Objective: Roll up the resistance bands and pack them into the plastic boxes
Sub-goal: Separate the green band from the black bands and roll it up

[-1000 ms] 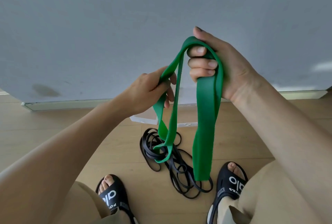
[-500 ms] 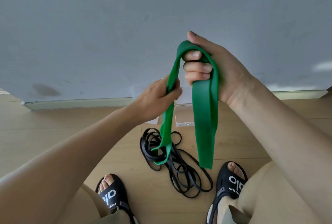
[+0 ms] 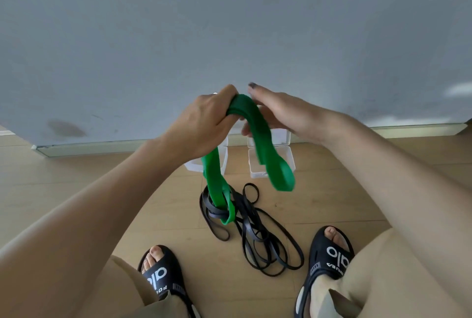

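Both hands had dropped and met: left hand [image 3: 204, 123] gripped the green band [image 3: 258, 126] — right hand [image 3: 278, 111] held its fold, at twelve o'clock above the black bands [image 3: 255, 228] — rolling seemed begun.

right hand [image 3: 281, 113] fingers behind green band [image 3: 258, 123]

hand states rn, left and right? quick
Left hand: closed, gripping the top fold of the green band.
Right hand: on the same band beside the left; its fingers are hidden behind it, so grip cannot be told.
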Available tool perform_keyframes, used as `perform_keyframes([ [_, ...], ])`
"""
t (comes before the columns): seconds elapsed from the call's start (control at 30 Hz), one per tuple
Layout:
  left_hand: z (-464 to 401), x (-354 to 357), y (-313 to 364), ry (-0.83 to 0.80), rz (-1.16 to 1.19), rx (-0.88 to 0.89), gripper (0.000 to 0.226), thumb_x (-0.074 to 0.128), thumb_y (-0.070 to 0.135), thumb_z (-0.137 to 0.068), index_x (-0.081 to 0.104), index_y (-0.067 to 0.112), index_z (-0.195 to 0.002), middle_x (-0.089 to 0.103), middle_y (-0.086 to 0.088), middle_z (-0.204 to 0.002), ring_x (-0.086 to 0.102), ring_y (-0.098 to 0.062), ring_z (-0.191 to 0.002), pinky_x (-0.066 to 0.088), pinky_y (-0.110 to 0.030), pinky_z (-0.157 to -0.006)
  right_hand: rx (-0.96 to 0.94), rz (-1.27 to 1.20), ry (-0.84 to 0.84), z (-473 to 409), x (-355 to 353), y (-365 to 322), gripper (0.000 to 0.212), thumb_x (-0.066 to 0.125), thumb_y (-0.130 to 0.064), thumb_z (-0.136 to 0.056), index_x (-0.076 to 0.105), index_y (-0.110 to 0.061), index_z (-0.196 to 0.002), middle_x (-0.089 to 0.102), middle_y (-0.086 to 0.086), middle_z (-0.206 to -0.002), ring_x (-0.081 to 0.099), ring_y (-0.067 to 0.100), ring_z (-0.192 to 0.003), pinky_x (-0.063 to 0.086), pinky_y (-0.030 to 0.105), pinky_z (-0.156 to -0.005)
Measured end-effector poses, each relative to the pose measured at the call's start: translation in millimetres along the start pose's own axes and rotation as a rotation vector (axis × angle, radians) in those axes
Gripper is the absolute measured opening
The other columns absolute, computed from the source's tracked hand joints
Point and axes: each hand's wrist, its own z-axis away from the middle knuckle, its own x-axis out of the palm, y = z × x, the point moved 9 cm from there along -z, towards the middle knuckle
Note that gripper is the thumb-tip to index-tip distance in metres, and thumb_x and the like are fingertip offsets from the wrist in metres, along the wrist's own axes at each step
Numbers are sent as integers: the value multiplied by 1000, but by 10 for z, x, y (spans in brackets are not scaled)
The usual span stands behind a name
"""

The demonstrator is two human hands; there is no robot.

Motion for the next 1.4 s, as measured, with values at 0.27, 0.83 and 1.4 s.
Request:
perform_keyframes([
  [0.27,-1,-51,-189,6,-114,-59,19,52,17,-95,49,8,-79,44,-1,-55,40,-22,-51,28,-34,-50,-194,74,279,-7,-99,-193,50,78,-52,-86,63,-6,-96,49,-11,-62,44,0,-48,38,25,-56],
  [0.83,-21,429,-312,-182,220,-178,10,57,9,-94,63,16,-94,69,2,-86,62,-1,-78,47,-15,-72,-458,-352,483,343,-830,-581,40,81,-26,-88,48,-14,-69,27,-5,-50,18,16,-47,16,30,-49],
  [1.4,-204,-298,246,137,123,-26,12,50,7,-89,55,8,-100,61,-7,-76,55,-26,-72,37,-32,-61,-239,-237,54,215,-289,-456,51,49,-62,-99,66,-17,-83,59,3,-64,55,21,-61,45,36,-67],
])
